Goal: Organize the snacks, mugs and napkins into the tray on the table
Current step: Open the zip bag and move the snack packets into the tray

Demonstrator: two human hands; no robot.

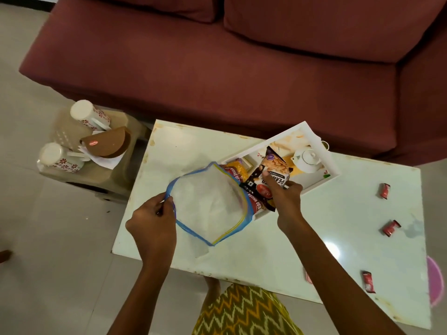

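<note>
**Peanuts going in, bag in the way**

My left hand [154, 221] pinches the rim of the clear zip bag [208, 204]; my right hand [285, 192] grips the peanut packet [271, 175] over the white tray [314, 134], beside the little teapot [307, 160]. Risk as I see it: a careless drop knocks that teapot, or the bag's edge snags the packet.

Maroon sofa [217, 56] behind, pale tile floor [36, 262]

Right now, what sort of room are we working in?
Most likely a home living room: a maroon fabric sofa faces a low white glossy table on a pale tiled floor.
</note>
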